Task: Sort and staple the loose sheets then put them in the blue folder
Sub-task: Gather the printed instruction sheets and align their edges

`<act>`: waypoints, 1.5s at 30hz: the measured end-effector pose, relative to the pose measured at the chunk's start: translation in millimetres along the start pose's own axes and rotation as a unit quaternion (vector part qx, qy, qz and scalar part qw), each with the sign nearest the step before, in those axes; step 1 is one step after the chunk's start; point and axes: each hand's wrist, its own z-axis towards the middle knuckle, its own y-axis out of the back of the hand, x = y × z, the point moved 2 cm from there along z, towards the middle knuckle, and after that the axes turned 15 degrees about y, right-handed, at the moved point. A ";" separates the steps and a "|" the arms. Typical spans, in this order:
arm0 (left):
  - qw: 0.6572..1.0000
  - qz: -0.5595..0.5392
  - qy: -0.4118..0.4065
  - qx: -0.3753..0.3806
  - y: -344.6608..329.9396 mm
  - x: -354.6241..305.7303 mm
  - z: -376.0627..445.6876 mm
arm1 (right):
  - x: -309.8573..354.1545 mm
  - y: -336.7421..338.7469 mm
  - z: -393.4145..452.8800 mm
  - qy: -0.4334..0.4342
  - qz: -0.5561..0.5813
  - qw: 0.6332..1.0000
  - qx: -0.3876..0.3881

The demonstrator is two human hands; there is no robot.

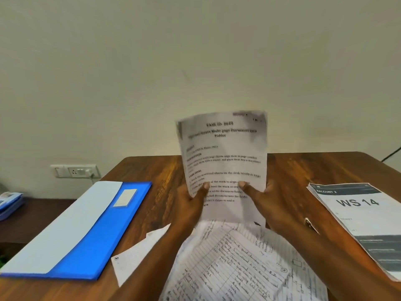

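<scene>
Sheet (223, 161) btwn both hands, upright.

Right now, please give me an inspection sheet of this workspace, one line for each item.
Surface: brown wooden desk, against a plain wall.
Job's things: printed white task sheet held upright; loose handwritten lined sheets below it; closed blue plastic folder at left.
Clutter: stapled printed booklet marked WS 14 at right.
Grips: left hand and right hand pinch the task sheet.
Cables: dark cable, far right.
Surroundings: white wall socket.
Stapler: nothing seen.
</scene>
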 end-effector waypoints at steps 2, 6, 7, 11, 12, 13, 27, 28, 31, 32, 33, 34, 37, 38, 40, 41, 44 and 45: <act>1.000 0.008 -0.010 -0.015 2.2 2.0 1.4 | 0.4 -2.2 2.9 0.003 0.014 1.000 -0.010; 0.996 0.078 0.026 0.036 3.8 29.6 -6.4 | -33.1 -11.0 -19.1 -0.047 -0.067 0.996 -0.018; 0.993 0.106 0.019 0.046 4.8 33.3 -5.8 | -37.5 -11.2 -22.7 -0.060 -0.054 0.996 -0.022; 0.971 0.236 -0.032 0.015 18.0 -6.2 6.7 | -2.7 7.1 7.6 -0.048 0.041 0.998 -0.029; 0.963 0.264 -0.048 0.028 23.8 -22.6 9.8 | 14.3 18.2 21.5 -0.013 0.068 0.996 -0.052; 0.952 0.295 -0.075 0.042 30.9 -39.1 13.2 | 35.1 31.3 35.0 0.026 0.080 0.994 -0.075; 0.762 0.607 -0.170 0.146 35.7 -164.3 25.1 | 82.0 79.6 60.1 0.108 -0.130 0.969 0.180; 0.790 0.573 -0.157 0.152 43.6 -166.4 24.2 | 78.4 82.0 56.3 0.092 -0.110 0.976 0.162; 0.941 0.282 -0.082 0.170 66.9 -154.8 18.3 | 64.2 91.3 51.6 0.057 -0.042 0.988 0.134; 0.973 0.164 -0.051 0.156 69.2 -141.0 19.1 | 58.2 91.4 49.9 0.042 -0.013 0.991 0.128; 0.986 0.073 -0.018 0.146 68.8 -122.4 21.0 | 52.2 89.7 47.0 0.026 0.009 0.992 0.125; 0.989 0.024 0.012 0.145 64.8 -102.3 20.0 | 43.5 86.9 45.3 0.013 0.017 0.993 0.117; 0.982 -0.028 0.088 0.166 45.8 -48.6 10.8 | 23.7 73.8 36.1 0.019 0.015 0.996 0.086; 0.983 -0.046 0.090 0.154 43.5 -35.9 11.2 | 18.6 71.2 33.3 0.015 0.011 0.998 0.062; 0.992 -0.056 0.054 0.103 43.3 -21.2 12.9 | 14.0 70.4 27.6 0.018 0.007 1.000 0.021; 0.996 -0.038 0.034 0.075 44.0 -17.9 10.5 | 11.1 71.2 23.9 0.026 0.003 1.000 0.016; 0.998 0.058 0.015 0.004 45.3 5.9 1.8 | 1.0 69.5 0.0 0.015 -0.037 0.999 0.017; 0.997 0.070 0.024 0.003 42.9 16.8 -4.3 | -5.3 65.8 -13.2 -0.008 -0.036 0.999 0.026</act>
